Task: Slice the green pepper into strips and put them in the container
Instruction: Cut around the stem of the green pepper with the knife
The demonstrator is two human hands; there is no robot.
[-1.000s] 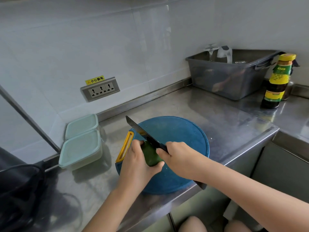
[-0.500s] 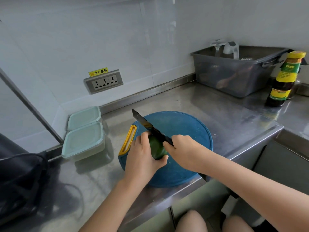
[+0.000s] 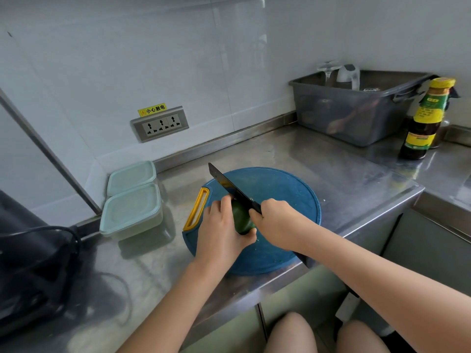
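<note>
Head camera: a person stands at a steel counter (image 3: pixel 344 174) with the pepper (image 3: pixel 240 219) lying on a round blue board (image 3: pixel 283 189), pinned between both hands. The left hand (image 3: pixel 219 228) curls round the pepper's left flank, thumb under its near end. The right hand (image 3: pixel 276 224) is closed on the handle of a dark knife (image 3: pixel 228 184), whose blade slants up and away to the left, crossing the pepper's far end. The pepper's long axis appears to run nearly parallel to the blade, so the coming cut looks lengthwise, with the left fingers just beside the edge. No strips are visible.

Two pale green containers (image 3: pixel 131 212), both lidded, sit left of the board, nearer the left hand. A yellow sticker (image 3: pixel 152 109) above the wall socket (image 3: pixel 160 124) reads "小心触电". A dark bottle (image 3: pixel 425 118) at far right carries a yellow and green label, its print too small to read, beside a grey tub (image 3: pixel 356 115).
</note>
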